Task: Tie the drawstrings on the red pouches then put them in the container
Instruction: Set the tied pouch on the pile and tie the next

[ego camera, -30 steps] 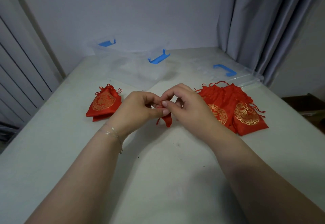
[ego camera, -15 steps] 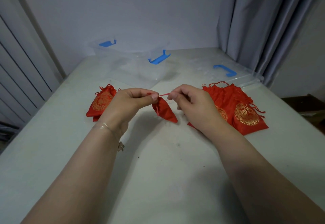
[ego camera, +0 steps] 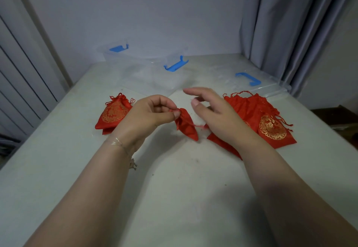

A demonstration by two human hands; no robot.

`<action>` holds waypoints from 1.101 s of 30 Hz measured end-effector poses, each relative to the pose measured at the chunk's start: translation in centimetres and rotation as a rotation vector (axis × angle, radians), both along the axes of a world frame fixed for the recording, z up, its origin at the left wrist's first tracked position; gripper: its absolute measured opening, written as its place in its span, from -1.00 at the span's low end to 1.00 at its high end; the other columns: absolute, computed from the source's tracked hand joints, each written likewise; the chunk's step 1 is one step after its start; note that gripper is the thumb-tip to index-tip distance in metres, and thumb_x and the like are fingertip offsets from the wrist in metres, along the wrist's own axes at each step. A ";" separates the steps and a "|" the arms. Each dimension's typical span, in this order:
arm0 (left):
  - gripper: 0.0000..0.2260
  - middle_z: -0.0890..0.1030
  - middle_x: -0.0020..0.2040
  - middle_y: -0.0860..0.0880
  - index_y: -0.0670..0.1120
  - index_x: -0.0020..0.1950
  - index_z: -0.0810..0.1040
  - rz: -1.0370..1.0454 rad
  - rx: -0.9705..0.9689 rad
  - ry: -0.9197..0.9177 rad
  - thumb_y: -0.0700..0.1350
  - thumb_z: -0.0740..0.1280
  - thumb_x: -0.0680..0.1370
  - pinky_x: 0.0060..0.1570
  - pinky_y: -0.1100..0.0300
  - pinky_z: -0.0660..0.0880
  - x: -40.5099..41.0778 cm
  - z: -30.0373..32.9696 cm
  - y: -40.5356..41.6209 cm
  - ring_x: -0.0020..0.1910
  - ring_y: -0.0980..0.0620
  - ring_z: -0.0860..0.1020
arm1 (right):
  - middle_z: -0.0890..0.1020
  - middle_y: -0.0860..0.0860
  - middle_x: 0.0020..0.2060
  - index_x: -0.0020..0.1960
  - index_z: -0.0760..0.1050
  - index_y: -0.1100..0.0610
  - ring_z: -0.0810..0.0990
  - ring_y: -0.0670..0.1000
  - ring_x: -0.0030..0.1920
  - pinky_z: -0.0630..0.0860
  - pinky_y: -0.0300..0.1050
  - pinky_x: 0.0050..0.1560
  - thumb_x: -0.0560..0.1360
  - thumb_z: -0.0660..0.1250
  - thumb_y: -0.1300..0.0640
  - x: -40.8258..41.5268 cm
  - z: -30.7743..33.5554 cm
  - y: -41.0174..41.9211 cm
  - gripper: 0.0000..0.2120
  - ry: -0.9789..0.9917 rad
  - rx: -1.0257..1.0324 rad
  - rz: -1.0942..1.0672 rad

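Note:
My left hand [ego camera: 149, 117] pinches the gathered neck of a small red pouch [ego camera: 187, 126], which hangs tilted just above the white table [ego camera: 174, 188]. Its loose drawstring end trails to the right. My right hand [ego camera: 217, 115] hovers right of the pouch with fingers spread and nothing in it. A pile of red pouches with gold emblems [ego camera: 269, 124] lies partly behind my right hand. To the left lies a small stack of cinched red pouches [ego camera: 114, 113]. A clear container with blue latches [ego camera: 155, 72] stands at the back of the table.
The clear container lid with a blue latch [ego camera: 249, 82] lies flat at the back right. Grey curtains [ego camera: 290, 23] hang at the right. The table's left edge borders a ribbed wall panel [ego camera: 23, 82].
Both hands pulled the drawstring ends apart, cinching the pouch. My right hand has since let go of its string end and opened; the left still holds the pouch.

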State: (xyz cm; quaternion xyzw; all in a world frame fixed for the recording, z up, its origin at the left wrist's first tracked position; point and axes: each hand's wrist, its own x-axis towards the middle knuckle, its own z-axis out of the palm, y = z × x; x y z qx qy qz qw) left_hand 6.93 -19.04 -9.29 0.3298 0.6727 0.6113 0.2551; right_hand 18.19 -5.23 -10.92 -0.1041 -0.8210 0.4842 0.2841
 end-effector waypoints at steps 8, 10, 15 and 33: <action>-0.86 0.58 -0.22 -0.06 -0.18 -0.07 0.53 0.036 0.072 0.047 -0.37 0.39 0.45 -0.21 0.23 0.59 0.6 -0.2 0.4 -0.31 0.06 0.62 | 0.68 0.02 -0.32 -0.13 0.51 0.07 0.63 -0.07 -0.31 0.53 -0.09 -0.23 0.56 0.25 -0.02 -0.7 -0.9 -0.8 -0.81 -0.158 -0.074 0.067; -0.85 0.61 -0.19 -0.04 -0.14 -0.07 0.58 0.069 0.035 0.121 -0.35 0.39 0.45 -0.20 0.23 0.59 0.7 -0.4 0.4 -0.30 0.08 0.61 | 0.64 -0.01 -0.34 -0.16 0.51 0.06 0.56 -0.09 -0.35 0.48 -0.10 -0.28 0.54 0.25 -0.10 -0.6 -0.9 -0.8 -0.75 -0.198 0.022 0.015; -0.86 0.66 -0.19 0.08 0.00 -0.05 0.65 0.132 -0.134 0.416 -0.21 0.40 0.47 -0.23 0.40 0.49 0.6 -0.9 0.6 -0.33 0.19 0.54 | 0.64 -0.07 -0.22 -0.11 0.54 0.03 0.57 -0.08 -0.18 0.50 -0.06 -0.14 0.52 0.27 -0.13 -0.9 -1.5 -0.8 -0.77 -0.199 0.199 -0.072; -0.94 0.55 -0.25 0.22 0.11 -0.12 0.58 0.233 -0.161 0.954 -0.05 0.39 0.46 -0.33 0.25 0.36 1.3 -1.6 0.8 -0.35 0.21 0.46 | 0.64 0.06 -0.26 0.00 0.59 0.27 0.62 -0.16 -0.32 0.55 -0.30 -0.29 0.50 0.32 0.35 -0.3 -0.5 -0.1 -0.89 -0.100 -0.419 0.067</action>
